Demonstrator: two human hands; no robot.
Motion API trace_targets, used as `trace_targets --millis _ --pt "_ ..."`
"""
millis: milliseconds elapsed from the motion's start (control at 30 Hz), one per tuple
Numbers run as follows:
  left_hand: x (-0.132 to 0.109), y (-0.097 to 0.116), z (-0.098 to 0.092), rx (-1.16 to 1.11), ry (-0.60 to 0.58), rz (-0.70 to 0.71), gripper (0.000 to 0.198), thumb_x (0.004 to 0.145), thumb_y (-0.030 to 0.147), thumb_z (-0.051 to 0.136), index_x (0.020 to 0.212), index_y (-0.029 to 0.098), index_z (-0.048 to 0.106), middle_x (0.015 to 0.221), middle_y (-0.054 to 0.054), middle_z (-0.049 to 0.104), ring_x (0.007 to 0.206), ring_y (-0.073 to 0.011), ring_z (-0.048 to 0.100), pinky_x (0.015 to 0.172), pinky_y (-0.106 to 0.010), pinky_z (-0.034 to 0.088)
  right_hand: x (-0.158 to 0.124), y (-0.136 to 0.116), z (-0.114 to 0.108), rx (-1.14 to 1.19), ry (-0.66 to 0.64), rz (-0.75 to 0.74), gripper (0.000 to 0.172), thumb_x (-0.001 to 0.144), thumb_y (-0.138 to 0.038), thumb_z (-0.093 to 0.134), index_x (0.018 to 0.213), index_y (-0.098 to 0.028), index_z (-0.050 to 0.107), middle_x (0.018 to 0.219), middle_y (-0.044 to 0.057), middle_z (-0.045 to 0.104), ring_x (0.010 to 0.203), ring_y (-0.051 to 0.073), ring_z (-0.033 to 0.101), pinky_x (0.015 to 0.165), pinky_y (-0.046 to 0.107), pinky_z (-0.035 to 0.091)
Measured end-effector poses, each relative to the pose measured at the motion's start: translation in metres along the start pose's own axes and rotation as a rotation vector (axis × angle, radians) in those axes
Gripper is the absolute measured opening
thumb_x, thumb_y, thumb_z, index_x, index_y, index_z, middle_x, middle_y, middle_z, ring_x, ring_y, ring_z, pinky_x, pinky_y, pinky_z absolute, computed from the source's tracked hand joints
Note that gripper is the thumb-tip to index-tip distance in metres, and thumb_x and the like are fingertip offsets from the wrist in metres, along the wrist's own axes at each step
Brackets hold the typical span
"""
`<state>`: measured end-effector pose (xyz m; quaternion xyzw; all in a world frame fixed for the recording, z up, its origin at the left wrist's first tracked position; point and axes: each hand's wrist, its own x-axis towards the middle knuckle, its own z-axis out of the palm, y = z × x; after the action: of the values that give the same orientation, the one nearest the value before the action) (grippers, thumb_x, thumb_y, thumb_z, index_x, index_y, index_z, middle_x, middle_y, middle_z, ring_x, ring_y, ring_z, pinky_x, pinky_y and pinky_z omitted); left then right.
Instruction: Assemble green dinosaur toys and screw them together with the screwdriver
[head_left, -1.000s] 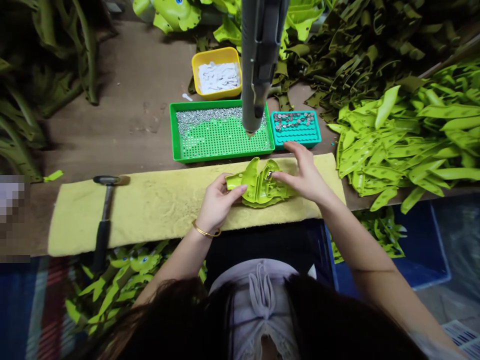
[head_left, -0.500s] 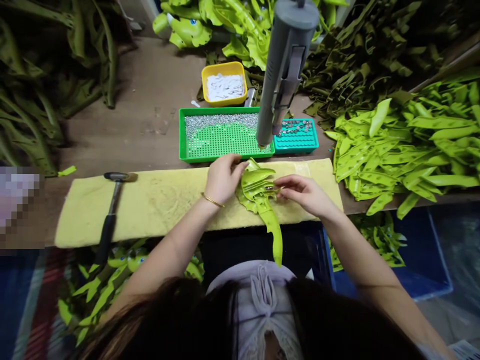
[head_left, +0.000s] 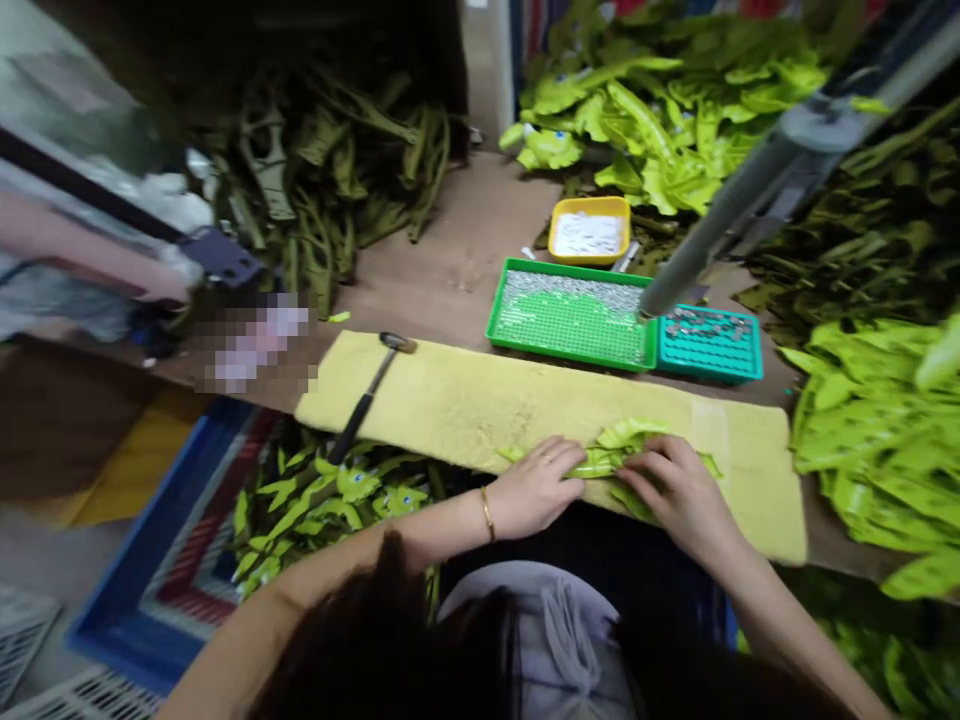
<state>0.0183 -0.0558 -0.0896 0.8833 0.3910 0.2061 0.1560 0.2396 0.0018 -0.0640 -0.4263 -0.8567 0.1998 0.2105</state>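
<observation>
A lime-green molded plastic toy part lies across the front edge of the yellow cloth pad. Over its left end my left hand is closed, a gold bangle on the wrist. My right hand pinches the part farther right, fingers bent around its edge. Between and behind the fingers, frilled edges of the green plastic show. Much of the part is covered by both hands, and its inside cannot be seen. A hammer with a black handle rests on the pad's left end.
Behind the pad stand a green tray of small metal pieces, a teal tray and a yellow bowl of white pieces. A grey tool hangs above. Green parts pile up right; a blue crate stands lower left.
The view has swung left. The green part has turned from pointing toward me to lying sideways. My left hand has moved from its upper edge to its left end.
</observation>
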Motion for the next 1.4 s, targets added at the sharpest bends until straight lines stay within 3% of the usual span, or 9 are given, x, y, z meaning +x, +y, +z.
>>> trace_targets --millis 100,200,300,467,633,767,1000,1267,1400 --pt "0.005 -0.057 -0.033 -0.052 0.021 -0.035 0.015 0.089 0.031 0.056 0.087 0.019 0.065 0.119 -0.012 0.063 0.12 -0.0248 0.053 0.109 -0.045 0.039 -0.001 -0.005 0.016 0.1 0.085 0.031 0.004 0.086 -0.03 0.06 0.082 -0.029 0.06 0.089 0.006 0.068 0.083 0.025 0.068 0.07 0.042 0.058" --pt "-0.007 -0.142 -0.093 0.138 0.397 -0.795 0.017 0.08 0.033 0.066 0.092 0.022 0.064 0.117 -0.009 0.062 0.119 -0.0267 0.052 0.108 -0.046 0.037 -0.005 -0.006 0.031 0.041 0.227 0.067 0.009 0.086 -0.027 0.061 0.095 -0.026 0.06 0.082 0.004 0.068 0.069 0.02 0.065 0.061 0.035 0.056" --pt "-0.037 -0.225 -0.155 0.292 0.64 -1.153 0.037 0.085 0.026 0.056 0.119 0.013 0.053 0.138 -0.024 0.041 0.136 -0.0414 0.03 0.109 -0.066 0.02 -0.007 -0.002 0.039 -0.077 0.283 -0.054 0.024 0.087 -0.02 0.062 0.111 -0.02 0.062 0.087 0.006 0.068 0.073 0.017 0.064 0.067 0.031 0.054" --pt "-0.069 -0.286 -0.181 0.302 0.593 -1.503 0.051 0.074 0.028 0.07 0.121 0.018 0.053 0.135 -0.023 0.042 0.132 -0.0434 0.037 0.105 -0.063 0.03 0.001 0.01 0.035 -0.16 0.275 -0.189 0.023 0.087 -0.015 0.061 0.109 -0.015 0.065 0.091 0.008 0.067 0.079 0.015 0.063 0.074 0.027 0.052" --pt "-0.057 -0.269 -0.162 0.268 0.58 -1.329 0.041 0.073 0.027 0.07 0.112 0.019 0.061 0.122 -0.014 0.051 0.118 -0.0294 0.051 0.105 -0.043 0.038 0.015 0.026 0.024 -0.158 0.248 -0.236 0.021 0.086 -0.016 0.063 0.106 -0.013 0.066 0.089 0.007 0.068 0.079 0.015 0.064 0.074 0.028 0.052" --pt "-0.045 -0.235 -0.16 0.104 0.781 -1.146 0.034 0.073 0.037 0.072 0.099 0.017 0.063 0.092 -0.005 0.058 0.092 -0.0206 0.058 0.087 -0.034 0.048 0.021 0.027 0.014 -0.138 0.174 -0.282 0.016 0.085 -0.018 0.065 0.1 -0.014 0.065 0.088 0.007 0.069 0.081 0.018 0.063 0.074 0.03 0.052" --pt "-0.036 -0.122 -0.126 -0.659 1.149 -0.886 0.043 0.086 0.061 0.053 0.089 0.019 0.056 0.069 0.002 0.049 0.05 -0.0085 0.047 0.043 -0.022 0.036 0.013 0.014 0.01 -0.003 0.21 -0.171 0.015 0.084 -0.014 0.063 0.097 -0.019 0.067 0.082 0.005 0.071 0.075 0.017 0.063 0.071 0.033 0.046" --pt "-0.033 -0.045 -0.047 -0.716 0.473 -0.933 0.085 0.074 0.058 0.073 0.142 0.016 0.044 0.074 -0.001 0.06 0.067 -0.0167 0.061 0.062 -0.029 0.053 0.004 0.011 0.03 -0.079 0.388 -0.021 0.008 0.083 -0.019 0.066 0.09 -0.022 0.066 0.079 0.001 0.073 0.074 0.017 0.064 0.072 0.033 0.044" --pt "-0.026 -0.035 -0.035 -1.041 0.608 -0.983 0.07 0.071 0.046 0.078 0.131 0.02 0.053 0.081 -0.001 0.066 0.073 -0.0164 0.067 0.071 -0.031 0.059 0.005 0.015 0.037 -0.128 0.499 0.011 0.011 0.083 -0.018 0.065 0.093 -0.022 0.063 0.079 0.0 0.073 0.071 0.015 0.065 0.073 0.033 0.044"
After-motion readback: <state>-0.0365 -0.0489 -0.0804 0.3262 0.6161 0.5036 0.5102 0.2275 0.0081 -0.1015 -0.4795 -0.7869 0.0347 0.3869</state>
